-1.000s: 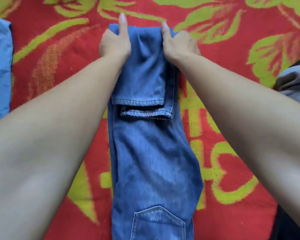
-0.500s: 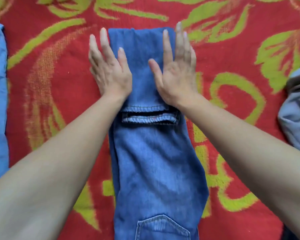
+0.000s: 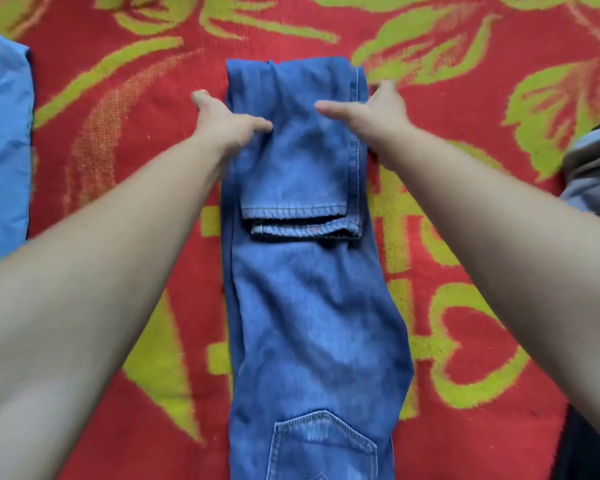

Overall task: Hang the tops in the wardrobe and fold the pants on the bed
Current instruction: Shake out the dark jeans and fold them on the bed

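The jeans (image 3: 312, 306) lie on the bed (image 3: 118, 98) from 6 to 12 o'clock, legs doubled back at 12. The left hand (image 3: 227, 121) and right hand (image 3: 373, 112) flank that fold, thumbs on top; I cannot tell if they grip. The denim is probably soft and weighty: take both side edges.

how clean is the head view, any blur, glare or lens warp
Head view: soft, even light, no glare, hardly any shadow; in the same view the left hand and right hand look blurred while the hem stitching on the jeans stays fairly crisp; the wide lens swells both forearms toward the lower corners, and the blanket pile reads slightly soft.
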The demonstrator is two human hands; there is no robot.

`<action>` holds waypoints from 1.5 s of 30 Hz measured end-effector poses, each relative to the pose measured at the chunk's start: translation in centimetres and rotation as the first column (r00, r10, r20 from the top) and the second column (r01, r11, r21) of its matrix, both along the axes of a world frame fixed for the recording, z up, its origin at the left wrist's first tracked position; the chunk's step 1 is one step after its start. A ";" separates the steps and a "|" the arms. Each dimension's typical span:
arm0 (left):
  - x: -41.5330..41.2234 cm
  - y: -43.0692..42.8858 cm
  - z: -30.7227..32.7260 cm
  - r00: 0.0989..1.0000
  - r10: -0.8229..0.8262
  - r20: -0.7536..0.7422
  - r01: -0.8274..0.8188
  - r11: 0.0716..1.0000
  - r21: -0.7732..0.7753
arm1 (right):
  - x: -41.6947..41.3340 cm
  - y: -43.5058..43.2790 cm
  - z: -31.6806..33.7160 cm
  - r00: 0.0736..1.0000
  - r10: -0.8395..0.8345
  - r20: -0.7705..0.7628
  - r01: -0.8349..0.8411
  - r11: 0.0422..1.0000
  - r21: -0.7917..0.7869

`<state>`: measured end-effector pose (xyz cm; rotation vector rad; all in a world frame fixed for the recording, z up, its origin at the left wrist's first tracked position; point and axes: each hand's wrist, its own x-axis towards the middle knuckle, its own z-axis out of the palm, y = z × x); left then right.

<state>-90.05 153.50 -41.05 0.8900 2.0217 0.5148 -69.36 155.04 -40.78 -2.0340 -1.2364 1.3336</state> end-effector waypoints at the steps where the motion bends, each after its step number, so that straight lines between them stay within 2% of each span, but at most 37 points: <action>1: -0.2 0.3 0.5 0.996 0.035 0.084 -0.031 0.998 -0.052 | 0.4 0.9 0.3 0.998 -0.026 -0.050 0.022 0.997 -0.079; 4: -0.7 0.7 1.4 0.964 0.091 0.251 -0.068 0.993 -0.101 | 1.5 2.1 1.1 0.981 -0.077 -0.176 0.035 0.973 -0.229; 7: -1.2 0.1 3.2 0.934 0.045 0.356 -0.027 0.998 -0.054 | 1.8 1.8 2.7 0.963 -0.020 -0.268 -0.043 0.973 -0.227; 11: -1.5 -3.2 7.4 0.924 -0.048 0.378 0.020 0.997 0.077 | 3.0 -1.0 7.0 0.948 0.110 -0.300 -0.123 0.992 -0.024; 15: -1.6 -9.4 11.9 0.901 -0.098 0.422 0.018 0.982 0.190 | 3.8 -7.2 11.1 0.906 0.244 -0.345 -0.181 0.962 0.205; 17: -1.5 -13.4 13.0 0.900 -0.137 0.413 0.037 0.970 0.241 | 4.5 -11.3 11.8 0.910 0.295 -0.291 -0.218 0.937 0.272; 19: -1.4 -17.9 12.9 0.910 -0.151 0.386 0.059 0.969 0.241 | 5.6 -16.2 11.2 0.933 0.334 -0.132 -0.275 0.902 0.332; 21: -1.7 -22.8 11.5 0.941 -0.215 0.262 0.155 0.960 0.232 | 6.5 -21.6 9.7 0.923 0.381 0.045 -0.365 0.835 0.413; 23: -2.1 -27.7 9.3 0.932 -0.345 0.108 0.321 0.928 0.190 | 7.5 -26.9 7.5 0.841 0.490 0.230 -0.540 0.732 0.415; 25: -2.3 -32.2 7.0 0.864 -0.503 -0.019 0.503 0.861 0.070 | 8.5 -30.7 5.5 0.623 0.685 0.377 -0.780 0.582 0.231; 26: -2.2 -33.9 6.1 0.811 -0.579 -0.085 0.581 0.814 0.005 | 8.9 -32.0 4.7 0.512 0.778 0.363 -0.852 0.513 0.103; 27: -2.2 -35.1 5.3 0.772 -0.620 -0.141 0.621 0.783 -0.043 | 9.2 -32.9 4.3 0.466 0.825 0.319 -0.873 0.488 0.013; 28: -2.0 -35.9 4.8 0.769 -0.610 -0.193 0.611 0.789 -0.062 | 9.1 -33.5 4.1 0.509 0.808 0.296 -0.846 0.534 -0.002; 29: -1.6 -36.1 4.6 0.795 -0.555 -0.247 0.561 0.826 -0.050 | 8.8 -33.8 4.1 0.607 0.724 0.329 -0.777 0.626 0.056; 31: -0.5 -35.7 4.7 0.847 -0.399 -0.351 0.441 0.896 0.047 | 7.4 -33.5 4.7 0.790 0.420 0.446 -0.560 0.791 0.246; 32: 0.3 -35.2 4.8 0.851 -0.343 -0.398 0.413 0.905 0.105 | 6.4 -33.1 5.2 0.830 0.281 0.482 -0.470 0.818 0.332; 33: 1.0 -34.6 5.0 0.837 -0.313 -0.449 0.416 0.897 0.150 | 5.2 -32.7 5.5 0.837 0.201 0.509 -0.436 0.807 0.399; 35: 2.1 -33.2 4.9 0.756 -0.333 -0.563 0.493 0.856 0.156 | 3.4 -32.1 5.3 0.775 0.219 0.593 -0.536 0.724 0.434; 36: 2.4 -32.5 4.4 0.701 -0.402 -0.589 0.547 0.833 0.081 | 3.0 -31.9 4.6 0.679 0.304 0.668 -0.646 0.679 0.349; 37: 2.6 -31.8 3.7 0.648 -0.505 -0.570 0.589 0.807 -0.045 | 2.7 -31.7 3.7 0.552 0.431 0.714 -0.738 0.652 0.176; 38: 2.6 -31.1 2.8 0.611 -0.618 -0.495 0.619 0.762 -0.187 | 2.5 -31.6 2.7 0.434 0.574 0.695 -0.775 0.630 -0.036; 39: 2.4 -30.3 1.9 0.606 -0.703 -0.371 0.642 0.709 -0.294 | 2.6 -31.3 1.4 0.386 0.687 0.616 -0.765 0.612 -0.203; 41: 1.9 -29.0 0.5 0.650 -0.734 -0.194 0.642 0.668 -0.377 | 2.8 -30.4 -0.7 0.433 0.769 0.471 -0.712 0.612 -0.344; 42: 1.8 -28.8 0.2 0.670 -0.718 -0.187 0.633 0.685 -0.360 | 2.9 -30.0 -1.0 0.453 0.767 0.456 -0.712 0.618 -0.332; 44: 2.0 -29.6 0.8 0.739 -0.630 -0.237 0.582 0.775 -0.246 | 3.2 -30.2 0.0 0.521 0.710 0.474 -0.731 0.658 -0.182; 45: 2.2 -30.1 0.9 0.817 -0.523 -0.244 0.503 0.852 -0.143 | 3.5 -30.5 0.6 0.600 0.646 0.472 -0.715 0.697 -0.045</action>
